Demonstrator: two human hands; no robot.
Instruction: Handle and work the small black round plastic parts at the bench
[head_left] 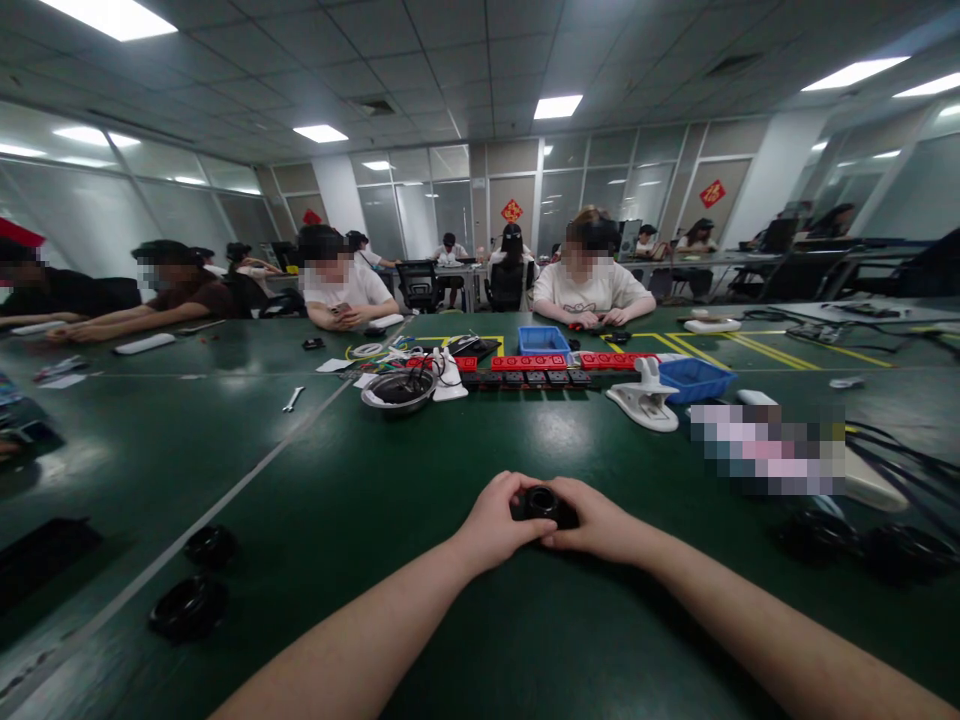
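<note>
Near the middle of the green table, a small black round part with a ring-shaped opening (541, 499) sits between my two hands. My left hand (496, 520) curls around its left side, thumb across the front. From the other side my right hand (592, 520) wraps it, fingertips meeting the left hand's behind and in front. The part's lower portion is dark and partly covered by my fingers, so its exact kind cannot be told. Two more black ring-shaped parts, one nearer (187, 607) and one farther (211, 546), lie to the left.
Ahead stand a metal bowl (397, 393), red power strips (529, 362), a white clamp base (646, 398) and a blue bin (694, 380). A wrench (293, 400) lies left. More black round parts (817, 535) and cables are at right. Other people sit across the table.
</note>
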